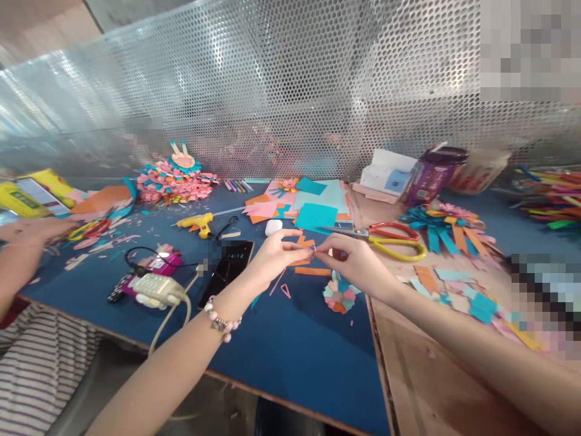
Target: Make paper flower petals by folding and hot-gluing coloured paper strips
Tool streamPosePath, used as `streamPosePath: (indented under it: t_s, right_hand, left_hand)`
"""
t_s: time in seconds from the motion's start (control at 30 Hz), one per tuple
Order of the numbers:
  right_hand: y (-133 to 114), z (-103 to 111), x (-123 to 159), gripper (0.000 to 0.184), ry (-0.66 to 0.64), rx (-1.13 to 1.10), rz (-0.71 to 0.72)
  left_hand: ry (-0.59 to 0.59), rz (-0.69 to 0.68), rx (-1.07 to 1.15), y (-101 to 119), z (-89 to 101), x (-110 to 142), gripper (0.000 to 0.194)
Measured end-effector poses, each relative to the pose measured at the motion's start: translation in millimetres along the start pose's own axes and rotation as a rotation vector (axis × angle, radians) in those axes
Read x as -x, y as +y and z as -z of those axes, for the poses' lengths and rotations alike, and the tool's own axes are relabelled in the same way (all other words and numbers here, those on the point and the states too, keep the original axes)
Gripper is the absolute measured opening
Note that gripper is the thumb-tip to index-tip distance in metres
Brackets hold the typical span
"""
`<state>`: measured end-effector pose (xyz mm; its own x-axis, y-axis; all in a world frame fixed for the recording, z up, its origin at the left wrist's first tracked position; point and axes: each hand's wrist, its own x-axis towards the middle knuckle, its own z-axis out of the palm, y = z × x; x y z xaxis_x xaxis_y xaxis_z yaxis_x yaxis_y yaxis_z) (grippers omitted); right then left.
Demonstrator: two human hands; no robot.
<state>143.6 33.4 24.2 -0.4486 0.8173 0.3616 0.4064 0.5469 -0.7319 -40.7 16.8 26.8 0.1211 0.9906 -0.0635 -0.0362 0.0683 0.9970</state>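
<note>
My left hand [273,257] and my right hand [351,260] meet over the blue table, fingertips pinched together. Between them is a small pale curled strip [312,247], probably paper, mostly covered by the fingers. Just below lies an orange paper strip [313,271], with a thin pink paper triangle [285,291] to its left. A round rosette of folded paper [339,295] in pink, orange and teal rests under my right hand. Beyond that hand are scissors [394,239] with red and yellow handles. A white earbud case [273,227] sits behind my left hand.
A yellow glue gun [196,224], a phone [227,272] and a power strip [157,289] with cables lie to the left. Teal paper sheets [316,217] are at the back. A purple cup [433,175] stands at the right. Another person's hand [39,230] is at the far left.
</note>
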Motion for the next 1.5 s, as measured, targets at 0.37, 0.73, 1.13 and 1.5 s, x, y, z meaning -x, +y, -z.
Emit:
streamPosePath:
  t_s: [0.37, 0.73, 1.13, 1.5]
  right_hand:
    - [-3, 6, 0, 0.024, -0.055, -0.039, -0.073]
    - [-5, 10, -1, 0.024, -0.051, 0.001, -0.089]
    - [-8, 4, 0, 0.027, 0.022, 0.013, -0.032]
    - [-7, 18, -2, 0.026, 0.009, -0.038, -0.053]
  left_hand:
    - [-0.028, 0.003, 0.018, -5, 4.2, -3, 0.053]
    - [-0.034, -0.012, 0.012, -3, 3.9, -1, 0.052]
    - [-0.033, -0.001, 0.022, -1, 2.2, 0, 0.05]
    - [-0.016, -0.013, -0.01, -1, 6.1, -2, 0.052]
